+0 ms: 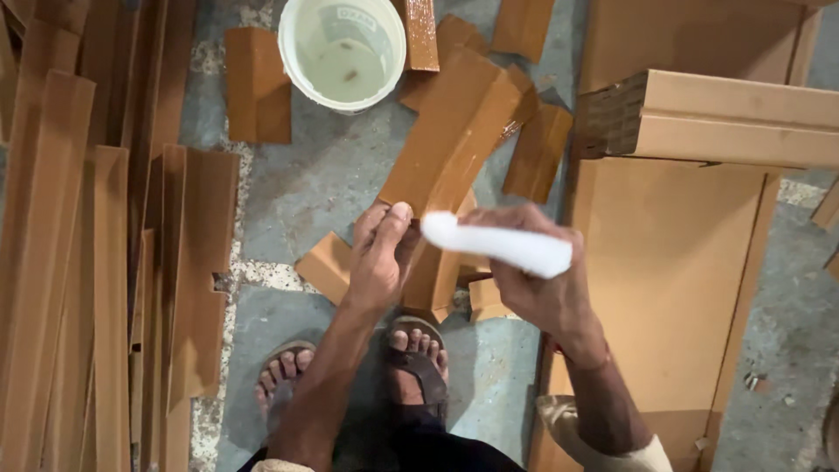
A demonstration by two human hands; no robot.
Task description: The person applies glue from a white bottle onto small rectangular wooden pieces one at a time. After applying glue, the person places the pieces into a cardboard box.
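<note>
My left hand [380, 253] grips the near end of a folded brown cardboard corner piece [454, 131], which slants up and away toward the upper right. My right hand [537, 280] holds a white tube-shaped object [498, 245] lying across the near end of that piece, its rounded tip pointing left and touching my left thumb. Both hands are close together above my two sandalled feet [419, 358].
A white bucket [343, 52] with cloudy liquid stands on the concrete floor at the top. Several loose cardboard angle pieces [258, 83] lie around it. Long cardboard strips [105, 262] are stacked at the left. Large flat cardboard sheets [664, 280] and a thick bundle [725, 118] lie at the right.
</note>
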